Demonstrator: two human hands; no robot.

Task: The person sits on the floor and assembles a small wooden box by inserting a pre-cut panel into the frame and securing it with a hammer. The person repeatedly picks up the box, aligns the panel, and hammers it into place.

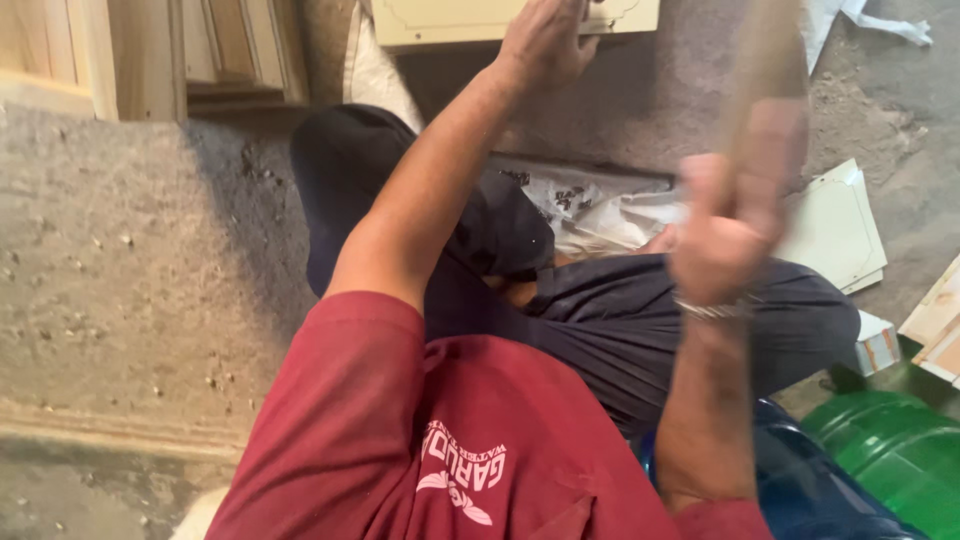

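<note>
Two hands work apart: the left hand [545,40] presses flat, fingers spread, on the cream panel [440,20] lying on the floor, apparently steadying it, while the right hand [735,225], blurred, fingers wrapped around a wooden handle [765,60], holds it raised.

1. Bare grey concrete floor [110,260]: open room left of the seated person's dark-trousered legs [600,310].
2. Cream carved wooden panel [440,20], pale timber frames [150,50]: block the top edge.
3. Green plastic drum [890,450], stacked cream offcuts [835,225]: crowd the right.
</note>
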